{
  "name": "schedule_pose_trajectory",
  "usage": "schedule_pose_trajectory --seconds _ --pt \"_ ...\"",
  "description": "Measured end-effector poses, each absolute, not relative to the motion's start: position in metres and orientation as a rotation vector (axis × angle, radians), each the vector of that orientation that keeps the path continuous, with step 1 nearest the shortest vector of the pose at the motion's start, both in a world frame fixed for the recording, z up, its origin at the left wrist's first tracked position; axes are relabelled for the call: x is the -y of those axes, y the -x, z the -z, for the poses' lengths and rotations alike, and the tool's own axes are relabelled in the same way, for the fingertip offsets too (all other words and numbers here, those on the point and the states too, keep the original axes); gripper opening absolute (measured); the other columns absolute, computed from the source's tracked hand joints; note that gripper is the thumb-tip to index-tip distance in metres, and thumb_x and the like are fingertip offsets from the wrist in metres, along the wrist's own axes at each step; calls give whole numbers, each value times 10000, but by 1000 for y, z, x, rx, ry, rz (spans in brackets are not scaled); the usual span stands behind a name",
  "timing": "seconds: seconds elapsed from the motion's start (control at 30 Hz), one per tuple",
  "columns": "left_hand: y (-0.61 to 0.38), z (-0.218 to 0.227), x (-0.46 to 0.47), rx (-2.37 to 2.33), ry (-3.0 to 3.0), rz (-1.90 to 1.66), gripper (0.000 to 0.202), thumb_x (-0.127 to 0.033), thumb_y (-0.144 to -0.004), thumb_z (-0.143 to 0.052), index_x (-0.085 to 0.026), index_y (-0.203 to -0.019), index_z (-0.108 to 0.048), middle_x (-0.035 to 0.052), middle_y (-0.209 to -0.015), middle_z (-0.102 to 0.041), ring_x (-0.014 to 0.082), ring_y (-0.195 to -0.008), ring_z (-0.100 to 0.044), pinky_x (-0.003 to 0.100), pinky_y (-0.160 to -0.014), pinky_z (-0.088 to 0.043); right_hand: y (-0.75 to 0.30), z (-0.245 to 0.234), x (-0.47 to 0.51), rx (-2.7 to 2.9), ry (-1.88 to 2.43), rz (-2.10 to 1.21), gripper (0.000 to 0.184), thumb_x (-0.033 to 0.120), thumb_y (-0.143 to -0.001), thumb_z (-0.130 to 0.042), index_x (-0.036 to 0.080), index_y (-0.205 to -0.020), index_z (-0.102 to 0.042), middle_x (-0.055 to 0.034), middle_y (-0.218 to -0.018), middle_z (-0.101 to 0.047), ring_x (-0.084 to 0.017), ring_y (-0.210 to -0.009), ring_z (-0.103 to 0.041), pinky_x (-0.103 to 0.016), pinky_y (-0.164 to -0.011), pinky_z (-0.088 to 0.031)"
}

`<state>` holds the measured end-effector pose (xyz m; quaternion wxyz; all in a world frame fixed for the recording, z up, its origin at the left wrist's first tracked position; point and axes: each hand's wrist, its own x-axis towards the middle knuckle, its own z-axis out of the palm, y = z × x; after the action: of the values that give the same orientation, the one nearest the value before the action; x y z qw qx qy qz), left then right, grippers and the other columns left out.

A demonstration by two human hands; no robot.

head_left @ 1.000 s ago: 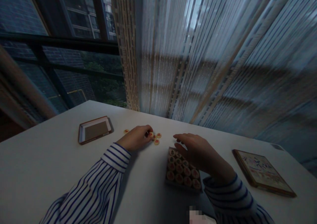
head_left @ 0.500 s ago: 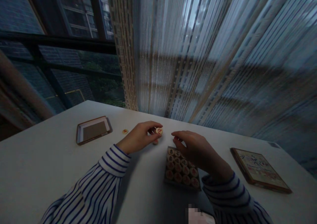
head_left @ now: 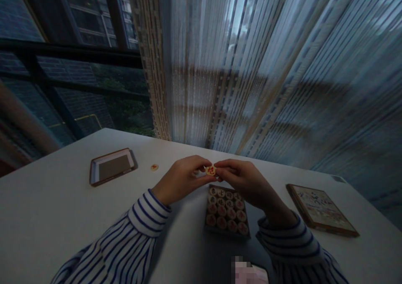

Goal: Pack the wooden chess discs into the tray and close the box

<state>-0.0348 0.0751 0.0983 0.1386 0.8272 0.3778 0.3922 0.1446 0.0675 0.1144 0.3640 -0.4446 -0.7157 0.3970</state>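
White table (head_left: 56, 208) beneath round piece (head_left: 210, 170); string curtain (head_left: 201, 66), window (head_left: 113, 16) behind.

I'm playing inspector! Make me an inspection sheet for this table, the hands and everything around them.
Surface: white table, dimly lit.
Things in use: round red-marked piece, held up; box with round pieces in rows, some marked red, some dark; one lone piece lying flat on the table.
Clutter: shallow tray on the left; flat picture case on the right; a pixelated item at the bottom edge, can't tell what.
Hands: left hand pinches the red-marked piece; right hand has its fingertips at that piece's right edge, grip unclear.
Cables: nothing seen.
Surroundings: string curtain beyond the table; dark railing and greenery to the left.
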Motion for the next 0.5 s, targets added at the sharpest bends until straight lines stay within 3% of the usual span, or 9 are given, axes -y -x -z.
schedule_pose_trajectory --seconds 0.23,0.5 --pt "29 -97 -72 -1087 -2390 -1186 241 -358 -726 -630 -177 -884 -619 31 -805 -652 143 -718 -584 265 -684 -463 -146 -118 -66 1742 1069 -1138 189 291 -728 -594 143 -832 -648 -33 -804 -697 -138 -747 -642 -243 -689 -498" --pt "29 -97 -75 -898 -1820 -1101 288 -353 -749 -594 -158 -951 -658 51 -846 -680 148 -709 -601 267 -661 -485 -148 -122 -65 1776 1127 -1019 180 277 -725 -579 138 -823 -639 -31 -737 -685 -128 -674 -629 -235 -620 -493"
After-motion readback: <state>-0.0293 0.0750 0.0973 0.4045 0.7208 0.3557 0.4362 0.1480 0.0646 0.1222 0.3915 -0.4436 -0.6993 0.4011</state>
